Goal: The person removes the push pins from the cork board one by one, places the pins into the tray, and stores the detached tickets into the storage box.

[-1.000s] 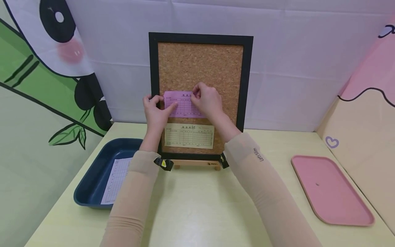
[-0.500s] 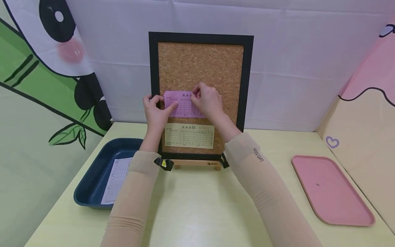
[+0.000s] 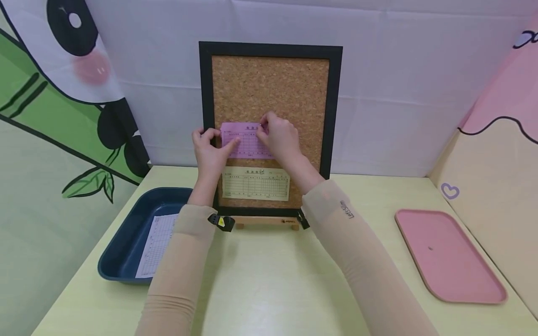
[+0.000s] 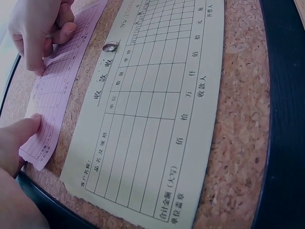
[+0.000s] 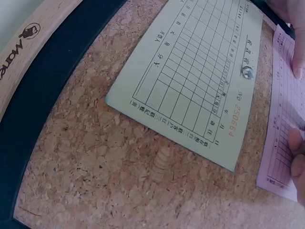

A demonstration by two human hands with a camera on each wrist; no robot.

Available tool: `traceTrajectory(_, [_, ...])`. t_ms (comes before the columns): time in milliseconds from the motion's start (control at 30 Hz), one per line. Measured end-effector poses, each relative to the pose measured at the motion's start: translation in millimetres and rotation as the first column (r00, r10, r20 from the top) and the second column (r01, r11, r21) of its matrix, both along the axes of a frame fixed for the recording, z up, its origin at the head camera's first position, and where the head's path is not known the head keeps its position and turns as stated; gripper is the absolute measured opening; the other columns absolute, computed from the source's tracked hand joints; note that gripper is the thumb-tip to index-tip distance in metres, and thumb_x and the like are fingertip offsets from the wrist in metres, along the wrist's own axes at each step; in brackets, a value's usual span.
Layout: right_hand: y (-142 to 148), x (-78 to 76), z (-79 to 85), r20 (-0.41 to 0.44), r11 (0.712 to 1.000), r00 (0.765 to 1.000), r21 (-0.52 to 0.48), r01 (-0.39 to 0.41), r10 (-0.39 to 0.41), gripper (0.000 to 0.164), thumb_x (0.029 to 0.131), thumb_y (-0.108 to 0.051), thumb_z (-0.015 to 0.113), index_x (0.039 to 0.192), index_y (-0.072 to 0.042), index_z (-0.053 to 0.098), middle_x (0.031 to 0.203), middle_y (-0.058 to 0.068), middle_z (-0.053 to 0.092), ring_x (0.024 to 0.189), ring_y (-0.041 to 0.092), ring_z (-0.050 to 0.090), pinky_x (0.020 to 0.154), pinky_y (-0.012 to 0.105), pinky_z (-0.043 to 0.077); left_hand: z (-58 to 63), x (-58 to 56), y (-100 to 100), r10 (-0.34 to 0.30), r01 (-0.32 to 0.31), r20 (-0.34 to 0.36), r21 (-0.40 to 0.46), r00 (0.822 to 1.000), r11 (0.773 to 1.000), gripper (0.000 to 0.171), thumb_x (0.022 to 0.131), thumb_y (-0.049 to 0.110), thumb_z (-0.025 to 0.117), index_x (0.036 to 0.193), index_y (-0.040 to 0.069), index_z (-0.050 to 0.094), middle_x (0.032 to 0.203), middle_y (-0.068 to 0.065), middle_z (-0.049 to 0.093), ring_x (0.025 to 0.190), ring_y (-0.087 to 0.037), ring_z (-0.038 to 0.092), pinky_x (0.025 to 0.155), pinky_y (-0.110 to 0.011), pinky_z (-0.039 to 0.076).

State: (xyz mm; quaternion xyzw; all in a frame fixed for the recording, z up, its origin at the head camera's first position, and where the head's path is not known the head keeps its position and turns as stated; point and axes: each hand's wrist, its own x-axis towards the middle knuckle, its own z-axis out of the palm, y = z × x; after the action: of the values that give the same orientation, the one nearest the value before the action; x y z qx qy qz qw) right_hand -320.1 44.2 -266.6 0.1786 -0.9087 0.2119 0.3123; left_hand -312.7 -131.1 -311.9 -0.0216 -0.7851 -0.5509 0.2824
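In the head view a pink receipt slip (image 3: 248, 148) lies against a framed cork board (image 3: 269, 84). My left hand (image 3: 210, 154) holds the slip's left end, thumb pressed on its face and fingers curled by the frame. At the slip's top edge my right hand (image 3: 282, 139) pinches a small pin, mostly hidden by the fingertips. Below, a pale yellow receipt slip (image 3: 255, 186) is fixed by a shiny pin (image 4: 110, 46). In the right wrist view the pink slip (image 5: 276, 143) is partly behind fingers.
The board rests on a wooden easel (image 3: 265, 222). At the left a dark blue tray (image 3: 122, 238) contains a white printed slip (image 3: 153, 245), partly behind the left sleeve. A pink tray (image 3: 454, 266) with a small thing on it lies at the right.
The head view has shifted slightly, so the board and trays appear a little further left and up. Both hands keep their places on the pink slip.
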Motion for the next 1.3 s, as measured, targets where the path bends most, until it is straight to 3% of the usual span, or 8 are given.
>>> traceTrajectory(333, [-3.3,-1.0,-2.4,-0.106,0.999,0.994,0.045,0.006,-0.001,0.014,0.090,-0.019,0.059,0.095,-0.006,0.062,0.073,0.005,0.067,0.053,0.012,0.051,0.049,0.028,0.044,0.1,-0.5,-0.7,0.008,-0.008,0.006,0.005,1.000,1.000,0.046,0.075,0.041,0.078,0.093,0.005,0.055,0.136,-0.009,0.029,0.122,-0.023,0.034,0.098,-0.032,0.038])
traceTrajectory(833, [0.0,-1.4,-3.6,-0.092,0.998,0.994,0.016,-0.053,0.054,0.013,0.089,-0.015,0.059,0.097,-0.004,0.061,0.079,0.005,0.069,0.059,0.012,0.058,0.054,0.026,0.048,-0.5,-2.1,-0.9,0.011,-0.011,0.023,-0.001,1.000,1.000,0.050,0.074,0.046,0.077,0.095,0.005,0.057,0.135,-0.008,0.030,0.120,-0.022,0.034,0.098,-0.031,0.038])
traceTrajectory(1300, [3.9,-2.9,-6.9,-0.142,0.996,0.986,-0.010,-0.093,0.091,0.011,0.088,-0.012,0.058,0.094,-0.003,0.061,0.077,0.007,0.068,0.059,0.013,0.059,0.054,0.026,0.048,-0.8,-1.7,0.8,0.001,-0.001,0.014,0.008,1.000,1.000,0.049,0.074,0.044,0.077,0.095,0.005,0.056,0.132,-0.007,0.030,0.117,-0.020,0.035,0.095,-0.029,0.040])
